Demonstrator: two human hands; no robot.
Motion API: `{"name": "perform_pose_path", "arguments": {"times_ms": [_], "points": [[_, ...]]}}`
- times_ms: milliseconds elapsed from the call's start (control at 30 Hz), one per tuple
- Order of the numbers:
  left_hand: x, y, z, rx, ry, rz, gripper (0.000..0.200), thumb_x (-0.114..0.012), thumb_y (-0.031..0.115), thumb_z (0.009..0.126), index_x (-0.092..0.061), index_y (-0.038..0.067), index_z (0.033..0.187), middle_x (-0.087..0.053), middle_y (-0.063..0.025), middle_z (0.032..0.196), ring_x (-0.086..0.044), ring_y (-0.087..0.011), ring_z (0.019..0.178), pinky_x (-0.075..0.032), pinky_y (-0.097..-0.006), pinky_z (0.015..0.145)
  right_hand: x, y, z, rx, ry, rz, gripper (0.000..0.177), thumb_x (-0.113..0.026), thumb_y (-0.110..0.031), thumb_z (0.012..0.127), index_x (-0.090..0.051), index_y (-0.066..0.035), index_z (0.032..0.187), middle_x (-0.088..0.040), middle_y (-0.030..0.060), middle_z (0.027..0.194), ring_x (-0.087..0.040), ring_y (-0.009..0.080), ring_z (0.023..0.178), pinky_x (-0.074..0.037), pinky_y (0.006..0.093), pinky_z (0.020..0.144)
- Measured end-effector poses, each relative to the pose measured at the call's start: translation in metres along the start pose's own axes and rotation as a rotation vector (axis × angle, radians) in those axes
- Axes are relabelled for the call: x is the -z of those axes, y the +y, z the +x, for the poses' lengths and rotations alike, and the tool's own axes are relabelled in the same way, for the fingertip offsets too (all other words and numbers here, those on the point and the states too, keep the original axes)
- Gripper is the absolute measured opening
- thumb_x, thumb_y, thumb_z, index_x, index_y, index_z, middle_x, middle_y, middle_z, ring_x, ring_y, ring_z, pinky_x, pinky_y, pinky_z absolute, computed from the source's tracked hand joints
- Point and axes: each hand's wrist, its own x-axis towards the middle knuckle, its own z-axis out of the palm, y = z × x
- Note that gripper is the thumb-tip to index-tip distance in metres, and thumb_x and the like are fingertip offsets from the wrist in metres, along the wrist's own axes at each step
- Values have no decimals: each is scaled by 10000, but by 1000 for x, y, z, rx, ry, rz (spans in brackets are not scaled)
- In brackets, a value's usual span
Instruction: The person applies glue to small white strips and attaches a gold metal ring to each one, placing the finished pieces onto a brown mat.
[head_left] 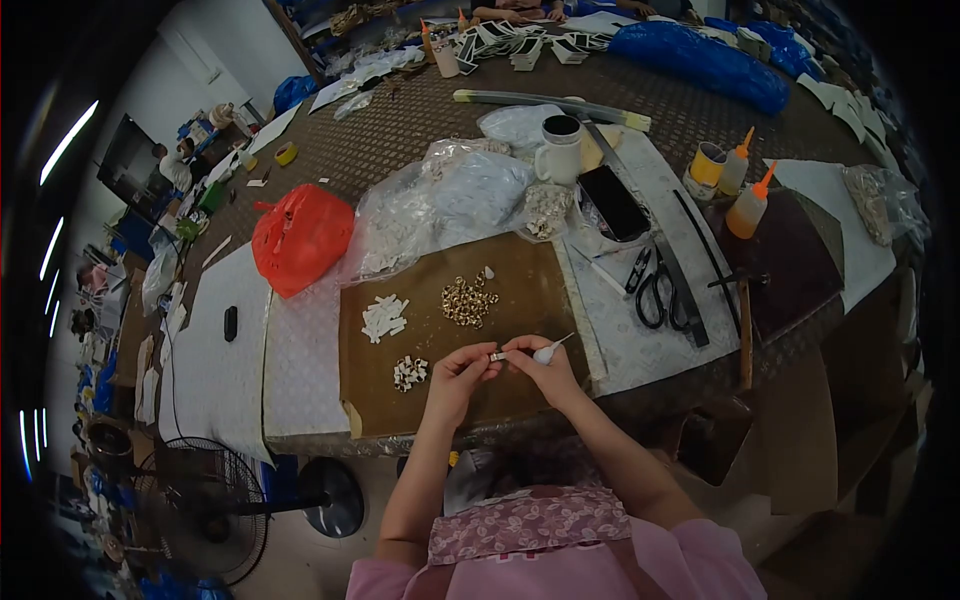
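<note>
Over the brown mat (520, 265), my left hand (460, 378) pinches a small white piece with a gold-coloured part (498, 356). The fingertips of my right hand (548, 378) close on the same piece from the other side. A small white bottle with a thin needle-like tip (545, 354) is also tucked in my right hand, pointing up and right. Ahead of my hands lies a pile of small gold-coloured metal pieces (466, 303). White strips (384, 319) lie to its left. Nearer my left hand is a cluster of white-and-gold pieces (409, 374).
Behind the mat sit a red plastic bag (302, 240), clear bags (400, 215) and a white mug (559, 155). To the right are a phone (614, 204), black scissors (656, 296), a metal ruler (680, 298), a hammer (744, 320) and orange-tipped bottles (747, 212). A fan (200, 510) stands lower left.
</note>
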Motion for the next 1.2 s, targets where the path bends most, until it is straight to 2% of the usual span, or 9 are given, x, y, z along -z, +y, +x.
{"name": "perform_pose_path", "arguments": {"times_ms": [100, 200, 400, 600, 700, 800, 1000, 1100, 1200], "points": [[-1, 1, -1, 14, -86, -28, 235, -557, 2, 876, -595, -29, 1106, -646, -94, 970, -629, -148, 857, -513, -250, 757, -1, -3, -1, -18, -15, 28, 144, -626, -93, 853, -619, 1, 962, -623, 16, 873, -573, 77, 769, -463, 206, 698], [-3, 2, 0, 9, -75, 12, 221, -575, -1, 863, -608, -36, 1078, -652, -102, 963, -631, -148, 845, -513, -251, 756, -6, -9, -2, -15, -7, 94, 128, -630, -86, 849, -613, 1, 942, -615, 21, 878, -566, 79, 783, -458, 204, 702], [-5, 5, 0, -71, 19, 234, 176, -649, 8, 812, -652, -32, 984, -668, -76, 856, -623, -119, 777, -501, -229, 726, -3, -1, 1, 72, -28, -23, 114, -641, -64, 834, -608, 1, 922, -617, 19, 885, -557, 68, 816, -452, 211, 711], [-3, 8, -6, -99, 100, 422, 160, -654, 10, 809, -658, -22, 966, -667, -72, 854, -622, -112, 761, -499, -218, 701, -8, -3, 0, 16, -49, -146, 100, -659, -71, 814, -614, -3, 873, -627, 10, 833, -549, 59, 771, -438, 202, 692], [1, 5, -6, -39, 40, 158, 175, -656, 18, 810, -658, -21, 981, -668, -73, 863, -626, -115, 764, -502, -219, 699, -7, -2, 0, 39, -69, -135, 95, -661, -75, 808, -619, -7, 861, -628, 2, 814, -545, 53, 752, -434, 197, 684], [2, 2, -9, -1, 34, 74, 194, -656, 22, 810, -654, -25, 998, -669, -79, 871, -629, -118, 766, -503, -222, 699, -5, 2, 0, 61, -77, -178, 82, -654, -72, 811, -619, -8, 849, -626, -2, 807, -544, 48, 749, -433, 195, 675], [5, -6, -12, -84, 69, 223, 204, -661, 15, 803, -652, -32, 1001, -671, -88, 875, -629, -119, 772, -509, -231, 709, -10, -3, -2, 57, -72, -175, 103, -670, -83, 805, -617, -7, 851, -619, -2, 805, -543, 44, 725, -431, 198, 641], [9, -3, -16, -60, 76, 151, 204, -667, 15, 798, -651, -28, 998, -672, -89, 875, -633, -126, 772, -510, -236, 717, -11, -10, -3, -60, -95, -115, 217, -693, -111, 803, -565, -17, 950, -583, -7, 742, -534, 61, 680, -430, 204, 629], [11, 9, -26, 65, 143, 18, 205, -672, 21, 797, -649, -24, 996, -673, -89, 876, -640, -140, 774, -511, -244, 726, -8, -26, -16, -49, -106, -302, 312, -659, -122, 842, -459, -33, 1064, -545, 13, 790, -516, 73, 696, -429, 209, 621]]}}
